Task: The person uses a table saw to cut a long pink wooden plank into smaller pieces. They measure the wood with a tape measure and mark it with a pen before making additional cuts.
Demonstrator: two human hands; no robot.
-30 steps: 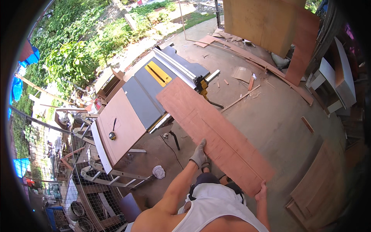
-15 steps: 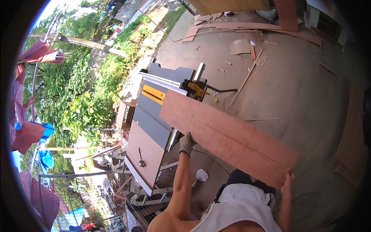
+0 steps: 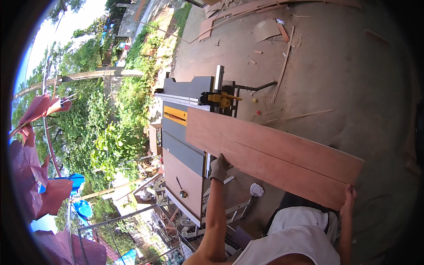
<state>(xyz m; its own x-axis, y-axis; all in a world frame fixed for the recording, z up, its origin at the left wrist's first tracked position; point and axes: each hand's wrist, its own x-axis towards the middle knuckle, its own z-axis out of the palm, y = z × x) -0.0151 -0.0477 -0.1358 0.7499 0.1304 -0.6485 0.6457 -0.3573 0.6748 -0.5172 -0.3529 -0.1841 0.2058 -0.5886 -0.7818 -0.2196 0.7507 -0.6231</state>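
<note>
A long reddish plywood board [image 3: 269, 154] slants from the table saw [image 3: 183, 152] out to the right, its left end lying on the saw top by the fence [image 3: 183, 100]. My left hand [image 3: 219, 168], in a grey glove, grips the board's near edge close to the saw; its fingers are partly hidden underneath. At the far right end, my bare right hand [image 3: 349, 198] is closed round the near corner. Beside the board's left end is the saw's yellow insert plate [image 3: 175, 115] with its slot. A dark pencil line or groove runs lengthwise along the board.
A tape measure [image 3: 183, 194] and a thin dark tool [image 3: 178, 182] lie on the brown panel [image 3: 176, 170] at the saw's near side. Wood strips [image 3: 285, 64] and a cardboard piece [image 3: 266, 30] litter the concrete floor. A wire mesh fence [image 3: 119, 234] stands at lower left.
The view has turned, so the saw appears straighter. The board's left end now sits squarer to the fence, and my right hand has swung with the other end. Both hands keep their hold.
</note>
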